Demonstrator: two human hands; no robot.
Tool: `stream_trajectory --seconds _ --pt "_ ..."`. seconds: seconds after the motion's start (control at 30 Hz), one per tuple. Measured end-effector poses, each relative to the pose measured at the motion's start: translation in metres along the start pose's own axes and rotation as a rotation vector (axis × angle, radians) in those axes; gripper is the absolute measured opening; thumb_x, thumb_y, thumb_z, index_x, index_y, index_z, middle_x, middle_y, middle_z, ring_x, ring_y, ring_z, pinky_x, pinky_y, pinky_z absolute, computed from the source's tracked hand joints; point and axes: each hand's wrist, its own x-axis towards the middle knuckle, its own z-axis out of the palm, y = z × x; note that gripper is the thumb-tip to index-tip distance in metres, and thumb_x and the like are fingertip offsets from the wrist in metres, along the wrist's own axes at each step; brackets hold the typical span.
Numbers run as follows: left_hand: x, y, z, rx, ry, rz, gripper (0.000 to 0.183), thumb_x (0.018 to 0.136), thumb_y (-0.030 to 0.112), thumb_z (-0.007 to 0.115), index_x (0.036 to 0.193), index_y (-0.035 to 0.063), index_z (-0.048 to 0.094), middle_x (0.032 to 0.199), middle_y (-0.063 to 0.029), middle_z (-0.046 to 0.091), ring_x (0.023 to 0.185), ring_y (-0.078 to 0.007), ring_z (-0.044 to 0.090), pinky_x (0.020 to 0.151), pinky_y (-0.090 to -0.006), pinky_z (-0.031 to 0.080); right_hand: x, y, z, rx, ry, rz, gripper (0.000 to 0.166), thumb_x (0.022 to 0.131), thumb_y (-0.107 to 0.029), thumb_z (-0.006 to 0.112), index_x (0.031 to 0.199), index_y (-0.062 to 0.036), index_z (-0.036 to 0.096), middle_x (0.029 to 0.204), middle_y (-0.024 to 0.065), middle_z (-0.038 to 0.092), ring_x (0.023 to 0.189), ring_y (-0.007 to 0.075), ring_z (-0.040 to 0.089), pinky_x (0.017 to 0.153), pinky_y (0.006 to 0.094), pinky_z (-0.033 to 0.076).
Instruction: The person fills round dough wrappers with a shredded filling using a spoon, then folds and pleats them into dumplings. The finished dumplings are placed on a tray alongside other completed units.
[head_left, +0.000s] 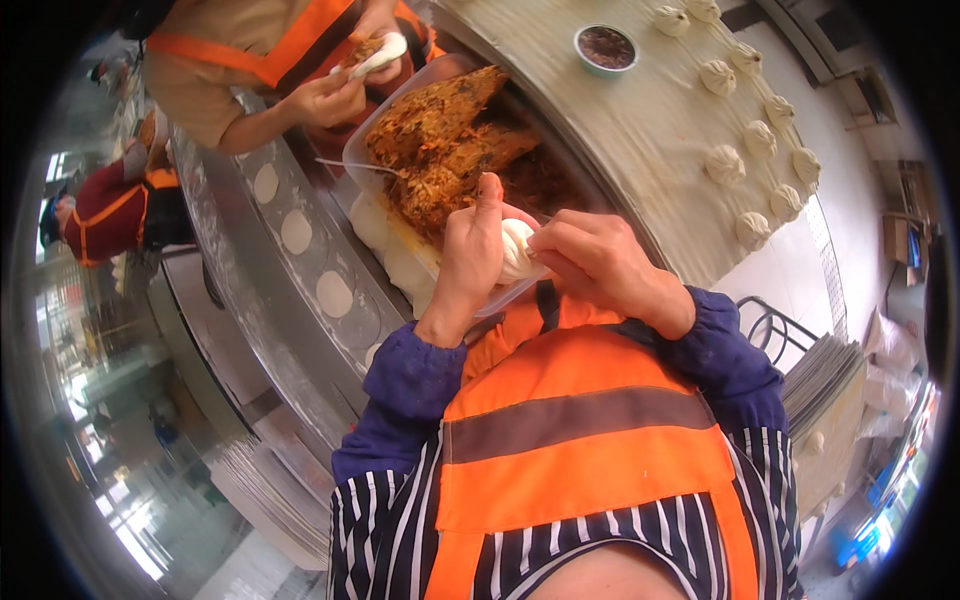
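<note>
Between my hands is a pleated dough bun (516, 251), its folds gathered towards the right. My left hand (472, 251) cups it from the left, thumb pointing up and marked with orange filling. The fingertips of my right hand (592, 251) pinch the gathered dough edge. Just beyond, under my hands, a clear plastic tub (358, 154) holds a heap of shredded orange-brown filling (442, 135). A thin utensil handle (349, 163) sticks out over the tub's left rim. Pale dough (401, 262) lies against the tub's near left side.
Flat dough rounds (297, 231) lie along a floured conveyor (255, 247) at left. A cloth-covered table (637, 120) at right carries several pleated buns (725, 165) and a small bowl (606, 49) of dark filling. Across from me, a co-worker's hands (337, 97) hold a filled wrapper (382, 56).
</note>
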Motion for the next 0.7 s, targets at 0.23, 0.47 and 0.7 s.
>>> stream_trajectory --seconds 0.23,0.47,0.7 --pt "0.005 -0.024 -0.002 0.132 0.192 0.556 0.061 0.101 0.052 0.040 0.089 -0.0018 0.066 0.077 -0.0029 0.064 0.071 -0.0086 0.060 0.064 -0.0231 0.048 0.017 -0.002 0.006 -0.018 -0.050 -0.003 0.015 0.077 0.003 0.063 0.088 -0.0020 0.055 0.074 0.0124 0.056 0.064 0.0320 0.057 0.055 0.0395 0.046" --pt "-0.006 -0.012 -0.015 0.097 0.151 0.143 0.051 0.101 0.042 0.048 0.084 -0.0019 0.068 0.068 -0.0050 0.064 0.067 -0.0097 0.059 0.063 -0.0270 0.047 0.020 -0.012 0.009 -0.055 -0.131 -0.013 0.019 0.071 0.006 0.062 0.087 -0.0006 0.052 0.074 0.0136 0.056 0.064 0.0321 0.058 0.053 0.0396 0.046" --pt "-0.016 0.000 -0.012 -0.100 -0.106 0.212 0.054 0.102 0.046 0.042 0.095 -0.0024 0.066 0.083 -0.0035 0.065 0.075 -0.0080 0.061 0.067 -0.0228 0.050 0.021 -0.019 -0.005 -0.070 -0.070 -0.091 0.017 0.072 0.005 0.065 0.085 -0.0003 0.056 0.071 0.0128 0.055 0.060 0.0310 0.057 0.051 0.0380 0.045"
